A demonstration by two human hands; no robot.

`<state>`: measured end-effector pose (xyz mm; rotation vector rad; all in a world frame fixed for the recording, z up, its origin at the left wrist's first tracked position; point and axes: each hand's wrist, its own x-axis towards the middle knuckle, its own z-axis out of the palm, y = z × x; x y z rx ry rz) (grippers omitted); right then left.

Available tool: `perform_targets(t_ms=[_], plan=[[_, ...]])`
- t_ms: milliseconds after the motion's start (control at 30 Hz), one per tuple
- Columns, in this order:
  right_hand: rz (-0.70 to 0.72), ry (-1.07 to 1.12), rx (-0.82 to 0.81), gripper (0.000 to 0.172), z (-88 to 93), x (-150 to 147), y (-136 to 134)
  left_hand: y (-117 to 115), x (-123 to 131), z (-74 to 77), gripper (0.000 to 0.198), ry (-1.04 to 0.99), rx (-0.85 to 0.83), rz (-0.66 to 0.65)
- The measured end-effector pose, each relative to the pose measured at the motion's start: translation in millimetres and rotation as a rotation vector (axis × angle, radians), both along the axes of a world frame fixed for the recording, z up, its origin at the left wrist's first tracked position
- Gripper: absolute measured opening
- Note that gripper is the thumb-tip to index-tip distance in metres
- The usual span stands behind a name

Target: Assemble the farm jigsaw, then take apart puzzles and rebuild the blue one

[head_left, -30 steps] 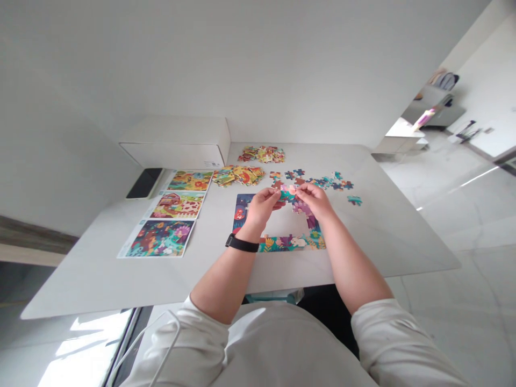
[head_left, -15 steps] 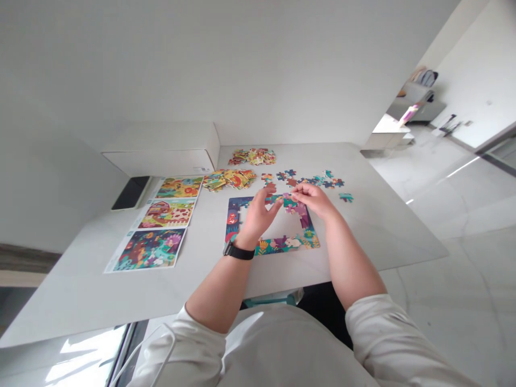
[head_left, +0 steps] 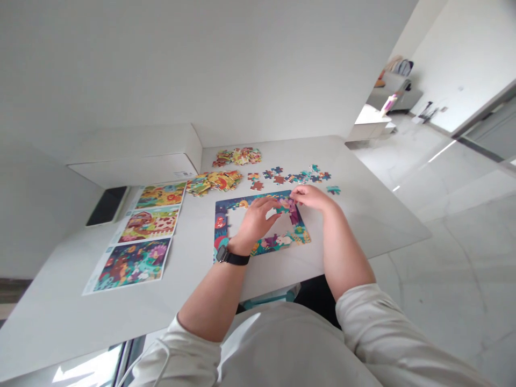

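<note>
A partly assembled jigsaw puzzle [head_left: 221,236] lies on the table, its coloured border joined around a bare middle. Over that middle is my left hand [head_left: 256,220], thumb and index finger apart, with the fingertips close to the purple and green pieces at the upper right. My right hand [head_left: 312,196] is at the puzzle's top right corner, fingers pinched together; whatever is between them is hidden. Beyond the puzzle lie several loose dark blue and teal pieces [head_left: 302,177], a brown piece [head_left: 257,186] and a single teal piece [head_left: 333,190].
Two heaps of pieces, one yellow and orange [head_left: 217,181] and one paler [head_left: 242,156], lie further back. On the left are a printed picture sheet [head_left: 137,260], a dark phone [head_left: 107,206] and a white box [head_left: 137,169] by the wall.
My right hand has drawn back slightly to the puzzle's top right corner, exposing the top border. My left hand has lowered over the bare middle. The view has shifted, moving the scene left.
</note>
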<state>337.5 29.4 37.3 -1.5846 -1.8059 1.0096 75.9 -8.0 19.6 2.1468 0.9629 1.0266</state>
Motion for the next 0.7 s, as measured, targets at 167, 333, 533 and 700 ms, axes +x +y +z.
perform_targets(t_ms=[167,333,533,700], plan=[[-0.072,-0.281,-0.072,0.014,-8.7,9,5,2,7,-9.2,0.024,0.082,-0.028,-0.026],[-0.007,-0.371,-0.089,0.012,-11.2,1,5,4,9,-13.8,0.025,0.077,-0.078,-0.018],[0.032,-0.442,-0.089,0.014,-6.8,-8,3,7,9,-18.1,0.023,0.039,-0.123,-0.035],[0.078,-0.53,-0.133,0.012,-0.8,-13,-1,7,9,-20.2,0.023,0.192,-0.01,-0.04]])
